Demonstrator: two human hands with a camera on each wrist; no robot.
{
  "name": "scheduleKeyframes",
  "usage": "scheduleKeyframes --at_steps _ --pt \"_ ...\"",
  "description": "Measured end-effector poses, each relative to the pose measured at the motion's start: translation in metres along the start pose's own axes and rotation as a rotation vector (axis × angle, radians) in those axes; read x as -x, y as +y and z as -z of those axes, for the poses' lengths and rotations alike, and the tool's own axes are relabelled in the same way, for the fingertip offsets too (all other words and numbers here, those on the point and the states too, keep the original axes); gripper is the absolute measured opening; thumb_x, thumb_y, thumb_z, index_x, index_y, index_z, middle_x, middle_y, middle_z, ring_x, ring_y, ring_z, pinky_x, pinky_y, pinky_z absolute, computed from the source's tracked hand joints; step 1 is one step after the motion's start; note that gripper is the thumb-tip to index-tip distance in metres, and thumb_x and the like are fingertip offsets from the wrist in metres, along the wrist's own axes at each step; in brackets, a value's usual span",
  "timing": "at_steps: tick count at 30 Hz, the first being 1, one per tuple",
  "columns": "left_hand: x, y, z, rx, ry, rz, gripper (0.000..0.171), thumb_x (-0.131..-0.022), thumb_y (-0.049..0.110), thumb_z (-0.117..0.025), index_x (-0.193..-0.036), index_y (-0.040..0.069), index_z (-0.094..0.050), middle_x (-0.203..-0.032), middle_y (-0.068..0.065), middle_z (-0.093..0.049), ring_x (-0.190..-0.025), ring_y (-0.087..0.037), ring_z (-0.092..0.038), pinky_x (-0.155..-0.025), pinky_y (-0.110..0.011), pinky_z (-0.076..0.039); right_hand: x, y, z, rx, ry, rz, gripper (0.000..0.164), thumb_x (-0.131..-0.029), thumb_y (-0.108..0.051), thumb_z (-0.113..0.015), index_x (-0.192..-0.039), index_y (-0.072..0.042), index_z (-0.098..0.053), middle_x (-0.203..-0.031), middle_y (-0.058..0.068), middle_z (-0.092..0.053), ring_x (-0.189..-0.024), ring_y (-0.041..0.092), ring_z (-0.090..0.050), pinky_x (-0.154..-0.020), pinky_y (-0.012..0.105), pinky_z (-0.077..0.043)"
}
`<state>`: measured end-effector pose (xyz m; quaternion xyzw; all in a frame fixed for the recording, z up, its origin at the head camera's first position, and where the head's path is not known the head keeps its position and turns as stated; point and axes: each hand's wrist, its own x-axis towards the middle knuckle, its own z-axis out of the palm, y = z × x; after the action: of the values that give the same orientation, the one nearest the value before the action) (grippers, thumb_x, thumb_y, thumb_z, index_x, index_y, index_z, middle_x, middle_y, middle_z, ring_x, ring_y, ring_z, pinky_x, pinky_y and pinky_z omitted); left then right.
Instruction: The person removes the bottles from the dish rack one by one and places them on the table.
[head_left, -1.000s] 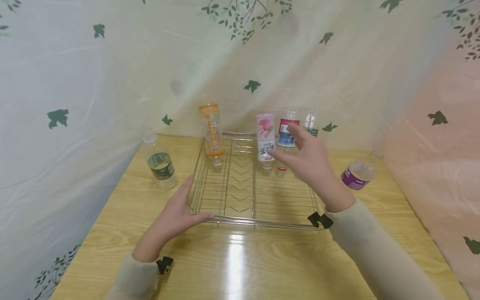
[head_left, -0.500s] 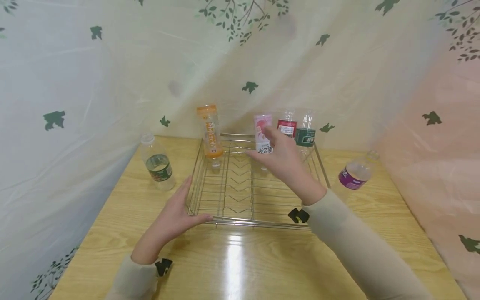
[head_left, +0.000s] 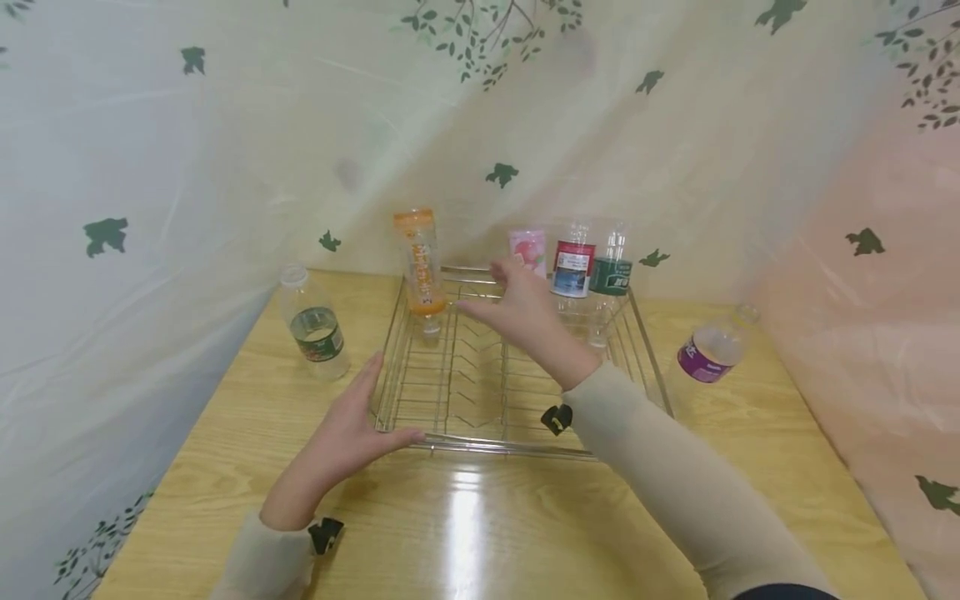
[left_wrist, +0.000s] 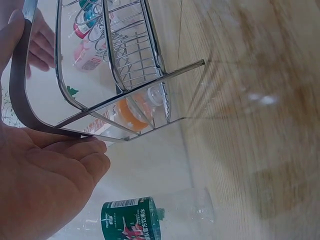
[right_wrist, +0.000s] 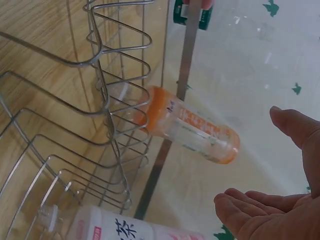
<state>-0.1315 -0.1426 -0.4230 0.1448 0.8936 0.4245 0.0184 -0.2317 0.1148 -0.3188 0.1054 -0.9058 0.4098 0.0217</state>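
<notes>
In the head view, my left hand [head_left: 348,429] holds the front left corner of a wire dish rack [head_left: 480,443], its thumb along the front rim and its fingers at the left side. My right hand [head_left: 525,312] hovers over the rack, thumb and fingers spread with nothing between them. It faces an orange-labelled plastic bottle [head_left: 422,267] that leans neck-down at the rack's left rear. The right wrist view shows a gap between the fingers and this bottle [right_wrist: 195,130]. Behind the right hand, a pink-labelled peach tea bottle [head_left: 528,248] is partly hidden.
Upside-down bottles with a red-and-blue label [head_left: 572,271] and a green label [head_left: 611,275] stand at the rack's right rear. A green-labelled bottle [head_left: 318,333] stands left of the rack, a purple-labelled bottle [head_left: 705,357] right of it. A leaf-patterned sheet [head_left: 420,125] hangs behind the wooden table [head_left: 540,517].
My right hand has moved left across the rack, from the red-and-blue-labelled bottle past the pink one toward the orange one. My left hand has stayed at the rack's corner.
</notes>
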Motion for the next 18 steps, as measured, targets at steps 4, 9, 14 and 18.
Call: scheduleKeyframes --at_steps 4,9,14,18 --pt "0.000 0.000 0.000 0.001 0.000 0.002 0.131 -0.071 0.054 -0.090 -0.162 0.002 -0.011 -0.165 -0.020 -0.016 -0.149 -0.041 -0.020 -0.118 -0.057 -0.022 -0.012 0.002 -0.013 -0.020 -0.028 -0.019 0.096 -0.079 -0.049 -0.086 -0.149 0.002 -0.045 -0.147 0.018 -0.051 -0.133 0.034 -0.050 -0.107 0.043 -0.046" --pt "0.000 0.000 0.000 -0.005 0.001 -0.002 0.130 -0.072 0.054 -0.090 -0.162 0.002 -0.011 -0.166 -0.020 -0.015 -0.149 -0.041 -0.019 -0.118 -0.058 -0.022 -0.022 0.004 -0.026 -0.001 -0.045 -0.039 0.098 -0.078 -0.055 -0.085 -0.149 0.001 -0.045 -0.147 0.017 -0.051 -0.132 0.034 -0.050 -0.106 0.044 -0.047" --pt "0.001 -0.002 0.000 -0.009 0.007 -0.014 0.133 -0.070 0.062 -0.086 -0.162 0.001 -0.011 -0.165 -0.022 -0.015 -0.148 -0.042 -0.020 -0.117 -0.058 -0.022 -0.030 0.002 -0.038 0.020 -0.075 -0.065 0.099 -0.078 -0.060 -0.082 -0.150 -0.003 -0.045 -0.148 0.016 -0.051 -0.133 0.032 -0.050 -0.104 0.043 -0.048" --pt "0.002 -0.002 -0.001 -0.010 0.007 -0.018 0.134 -0.070 0.065 -0.085 -0.162 0.001 -0.011 -0.165 -0.022 -0.015 -0.148 -0.042 -0.020 -0.117 -0.059 -0.023 -0.034 0.001 -0.045 0.039 -0.059 -0.053 0.097 -0.077 -0.059 -0.084 -0.147 -0.001 -0.048 -0.146 0.018 -0.053 -0.131 0.033 -0.051 -0.104 0.044 -0.048"
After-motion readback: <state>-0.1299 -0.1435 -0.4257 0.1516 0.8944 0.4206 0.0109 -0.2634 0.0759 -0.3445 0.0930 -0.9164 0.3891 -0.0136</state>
